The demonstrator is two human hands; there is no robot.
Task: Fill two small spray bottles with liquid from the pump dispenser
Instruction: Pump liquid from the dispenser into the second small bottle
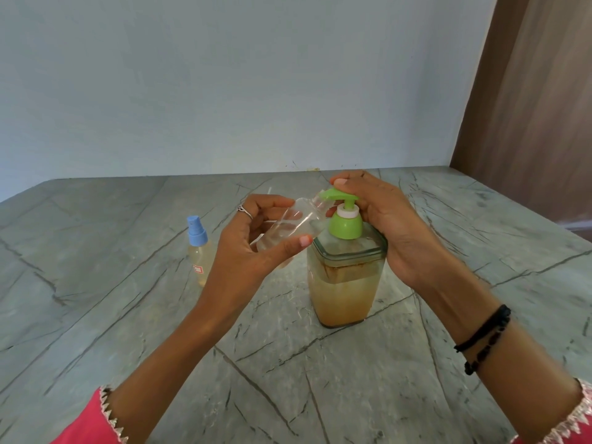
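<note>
Left grip [256, 232] curled, pinching; right grip [381, 216] arched, fingers pressing

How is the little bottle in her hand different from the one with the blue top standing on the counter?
The held bottle is tilted, its open neck at the green pump spout; the blue-capped bottle stands upright, untouched. The held bottle has no cap and looks mostly clear; the blue-capped bottle is closed and shows amber liquid. Both are small, transparent plastic bottles.
</note>
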